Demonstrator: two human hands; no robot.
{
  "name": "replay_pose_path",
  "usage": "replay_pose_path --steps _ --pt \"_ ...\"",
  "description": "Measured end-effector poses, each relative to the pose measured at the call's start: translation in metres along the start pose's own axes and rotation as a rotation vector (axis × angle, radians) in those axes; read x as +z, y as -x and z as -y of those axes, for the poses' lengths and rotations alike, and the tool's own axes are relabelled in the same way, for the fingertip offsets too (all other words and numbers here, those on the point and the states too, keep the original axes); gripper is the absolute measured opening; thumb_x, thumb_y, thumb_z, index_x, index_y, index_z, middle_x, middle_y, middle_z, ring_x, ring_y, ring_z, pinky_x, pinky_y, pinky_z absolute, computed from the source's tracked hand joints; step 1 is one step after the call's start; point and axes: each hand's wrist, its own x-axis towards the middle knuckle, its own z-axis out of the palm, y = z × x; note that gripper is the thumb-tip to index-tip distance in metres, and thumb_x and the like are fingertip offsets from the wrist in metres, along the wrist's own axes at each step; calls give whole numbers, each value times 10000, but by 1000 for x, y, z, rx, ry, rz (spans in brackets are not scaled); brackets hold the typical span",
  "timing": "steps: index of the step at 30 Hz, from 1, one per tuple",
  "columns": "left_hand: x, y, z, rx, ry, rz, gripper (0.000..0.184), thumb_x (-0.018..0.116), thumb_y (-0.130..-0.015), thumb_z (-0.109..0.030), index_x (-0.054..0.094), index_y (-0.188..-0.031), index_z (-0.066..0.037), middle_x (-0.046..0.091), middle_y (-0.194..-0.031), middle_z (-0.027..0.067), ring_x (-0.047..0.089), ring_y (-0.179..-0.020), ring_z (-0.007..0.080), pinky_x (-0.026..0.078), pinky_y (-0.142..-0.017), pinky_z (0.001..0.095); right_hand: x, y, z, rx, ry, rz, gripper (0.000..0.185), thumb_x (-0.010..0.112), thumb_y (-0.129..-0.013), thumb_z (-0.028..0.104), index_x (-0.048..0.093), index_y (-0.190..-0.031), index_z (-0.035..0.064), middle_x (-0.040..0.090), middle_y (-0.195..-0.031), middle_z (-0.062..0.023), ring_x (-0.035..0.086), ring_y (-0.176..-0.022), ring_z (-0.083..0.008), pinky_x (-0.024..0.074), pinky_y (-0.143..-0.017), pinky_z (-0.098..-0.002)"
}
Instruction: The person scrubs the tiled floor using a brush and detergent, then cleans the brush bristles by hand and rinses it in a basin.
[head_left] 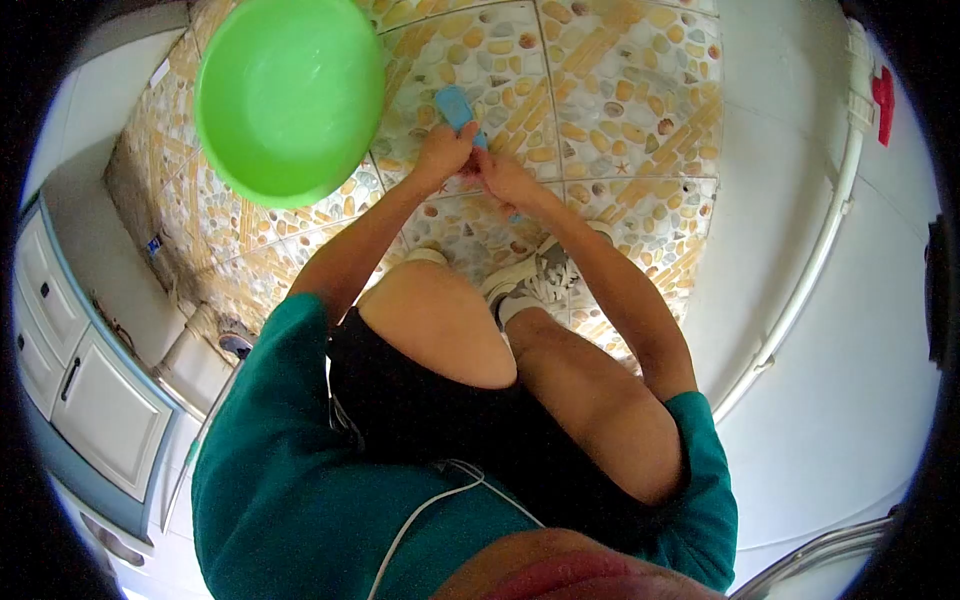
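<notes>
Both bare hands meet above a floor of pebble-patterned tiles, in front of the bent knees of the crouching wearer. The left hand grips a light-blue, elongated object; its fingers are curled closed around the middle part, with the broad, rounded end projecting beyond them, away from the body. The right hand lies just beside the left, nearer the wearer's right side, its fingers likewise bent closed on the object's narrower part. A small blue portion shows below the right hand, toward the shoes. The exact placement of the individual fingertips cannot be told, as the hands overlap at this size. The object is held at a slant.

To the left of the hands, and apart from them, a large, round, bright-green plastic basin stands upright on the floor; no contents can be made out in it. A white-and-grey patterned shoe rests on the tiles below the right forearm. At the far left are white panelled cabinet doors with dark handles, set in a blue-grey frame. At the right, a white pipe runs along the pale wall, with a red handle near its upper end.
</notes>
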Motion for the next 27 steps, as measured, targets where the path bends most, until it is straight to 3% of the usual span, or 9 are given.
replay_pose_path --steps 5,10,13,15,16,19,22,25,27 --pt "-20 -68 -84 -130 275 171 483 442 -933 -341 620 -727 59 596 -558 122 629 -526 246 513 -560 374 -75 -49 16 -361 171 -83 449 303 -967 405 574 -982 48 459 -549 -37 409 -435 -141 321 -350 -302" --pt "-9 -66 -35 -111 207 114 497 458 -911 -382 626 -753 58 617 -602 165 630 -561 299 508 -607 396 -44 -13 52 -172 3 -55 508 296 -968 449 567 -931 20 463 -509 -46 443 -398 -160 339 -346 -306" --pt "-46 -13 -11 43 24 -89 505 476 -895 -424 632 -821 51 634 -693 207 642 -647 323 503 -638 401 -1 -10 40 -642 308 -83 571 296 -956 503 555 -856 4 434 -489 -41 428 -381 -142 324 -335 -290" --pt "-74 0 -3 -321 -80 192 443 508 -888 -405 626 -922 21 643 -805 205 635 -741 325 491 -666 413 19 -6 55 -29 -4 123 601 305 -943 538 530 -801 -1 420 -484 -36 405 -366 -140 310 -331 -288" --pt "-74 4 15 -336 -81 184 443 508 -888 -405 626 -922 21 643 -805 205 635 -741 325 491 -666 413 23 -7 50 -142 5 118 593 329 -936 546 517 -791 3 416 -491 -32 402 -367 -139 311 -331 -292" --pt "-56 16 54 500 -773 -486 363 522 -896 -349 617 -990 -11 633 -843 183 617 -757 303 482 -673 420 23 4 59 92 -352 -1 533 417 -915 546 467 -736 47 391 -515 -9 352 -366 -118 283 -331 -287" --pt "-40 3 74 367 -304 -707 267 513 -909 -275 621 -1036 -66 617 -839 150 596 -719 261 479 -644 410 18 -3 45 81 -339 -41 488 461 -909 523 418 -707 82 362 -532 10 299 -372 -94 242 -338 -274" --pt "-54 6 91 298 -604 -638 242 495 -918 -265 643 -910 -75 607 -730 108 581 -647 232 471 -615 389 15 -1 47 92 -378 1 457 462 -918 502 393 -710 101 338 -530 21 271 -378 -80 212 -347 -267" --pt "-94 10 72 -71 92 -367 276 493 -918 -243 618 -746 -68 585 -620 64 559 -563 221 455 -570 377 14 -6 50 47 -387 7 443 463 -922 486 395 -711 104 336 -527 22 273 -377 -81 215 -346 -269"
